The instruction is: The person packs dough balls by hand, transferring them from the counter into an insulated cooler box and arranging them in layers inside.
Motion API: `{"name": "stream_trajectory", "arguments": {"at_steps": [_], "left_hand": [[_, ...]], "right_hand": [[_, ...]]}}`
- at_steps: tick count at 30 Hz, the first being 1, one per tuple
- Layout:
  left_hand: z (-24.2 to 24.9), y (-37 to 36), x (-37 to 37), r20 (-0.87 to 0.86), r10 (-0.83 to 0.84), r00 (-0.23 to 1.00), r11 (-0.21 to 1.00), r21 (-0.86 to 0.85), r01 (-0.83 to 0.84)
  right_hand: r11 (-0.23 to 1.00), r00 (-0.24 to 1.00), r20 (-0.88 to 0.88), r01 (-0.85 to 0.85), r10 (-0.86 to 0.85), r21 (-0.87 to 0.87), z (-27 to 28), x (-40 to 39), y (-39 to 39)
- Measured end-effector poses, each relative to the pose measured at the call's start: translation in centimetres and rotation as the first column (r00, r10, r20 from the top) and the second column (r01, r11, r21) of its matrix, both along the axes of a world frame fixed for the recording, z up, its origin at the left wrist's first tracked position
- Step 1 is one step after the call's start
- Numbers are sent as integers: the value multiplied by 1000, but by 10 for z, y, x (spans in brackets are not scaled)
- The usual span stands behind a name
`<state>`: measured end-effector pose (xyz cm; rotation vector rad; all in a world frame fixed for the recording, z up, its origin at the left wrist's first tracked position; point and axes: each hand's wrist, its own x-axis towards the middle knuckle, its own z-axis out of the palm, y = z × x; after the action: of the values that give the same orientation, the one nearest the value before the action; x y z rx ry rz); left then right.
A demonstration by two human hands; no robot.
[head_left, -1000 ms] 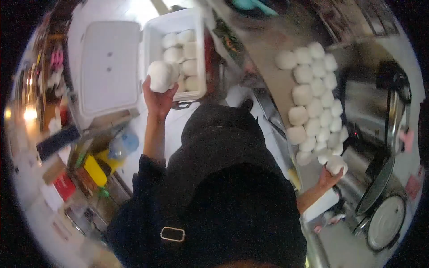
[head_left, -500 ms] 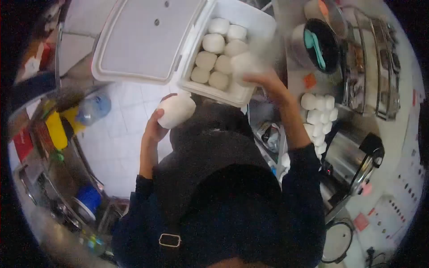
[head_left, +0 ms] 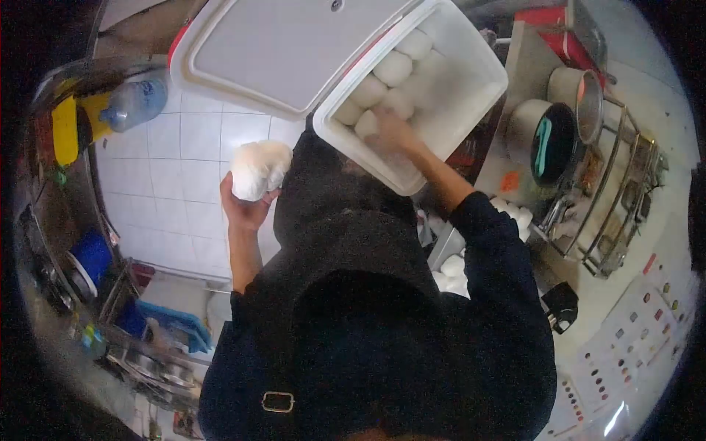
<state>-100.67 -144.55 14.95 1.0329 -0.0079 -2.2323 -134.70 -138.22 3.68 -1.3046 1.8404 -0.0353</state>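
Observation:
My left hand (head_left: 246, 209) is wrapped round a white bundle (head_left: 257, 167) and holds it up over the tiled floor; the bundle looks like more than one rounded piece. My right hand (head_left: 396, 132) reaches inside an open white plastic box (head_left: 471, 121). Its fingers are smeared by motion beside a white ball (head_left: 367, 125), and whether they grip it does not show. Several white rounded balls (head_left: 393, 67) sit along the left part of the box. The box's lid (head_left: 272, 55) stands open on the left.
On the right counter are a black pan (head_left: 555, 143) with a turquoise utensil, a metal pot (head_left: 566, 84), a wire rack (head_left: 625, 184) and more white rounded pieces (head_left: 515, 213). At the left are a clear bottle (head_left: 137, 105) and crowded shelves (head_left: 107, 242).
The view has shifted and turned. My right hand has moved from the box's right side down among the balls. The bundle in my left hand is turned and shows more than one lobe.

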Motion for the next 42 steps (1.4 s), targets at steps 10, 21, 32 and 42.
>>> {"name": "stream_trajectory", "arguments": {"at_steps": [10,21,32,42], "left_hand": [[28,-3,-41,29,19,999,999,39,-21],[17,6,-35,22,-178,984,981,-74,179],[67,-7,-163,470,-498,729,533,-497,684],[23,13,-164,266,-463,846,789,-310,530]], "right_hand": [[903,846,317,416,-428,110,65,-31,-48],[893,948,-316,-183,48,-412,21,44,-52],[815,516,775,580,-365,-2,195,4,9],[370,-77,731,823,-678,430,175,-20,24]]}}
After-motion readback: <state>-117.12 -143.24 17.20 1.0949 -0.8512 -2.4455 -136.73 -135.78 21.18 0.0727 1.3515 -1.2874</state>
